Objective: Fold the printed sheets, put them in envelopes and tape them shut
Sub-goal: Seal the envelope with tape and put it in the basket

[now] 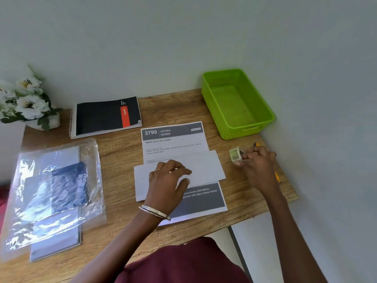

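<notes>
Left hand lies palm down on a white envelope, fingers loosely spread, pressing it flat; ring on one finger, bangles at the wrist. The envelope sits slantwise across the middle of a printed sheet, which lies flat on the wooden counter. The sheet's header, reading "3799 KITCHEN" and "Make juice ice cubes", shows beyond the left fingers; its dark lower band shows just right of the left wrist.

Right hand is to the right of the envelope, near the counter's right edge, fingers drawn together and pinching a small roll of tape, held at the fingertips on the side toward the left hand. A yellow-handled tool lies under the right hand, mostly hidden; what kind, cannot tell.

Beyond the right hand: green plastic basket against the wall. Beyond the left hand, to its left: black spiral notebook with a red stripe. Well left of the left hand: clear plastic bag over a stack of white envelopes. Far left corner: white flowers in a pot.
</notes>
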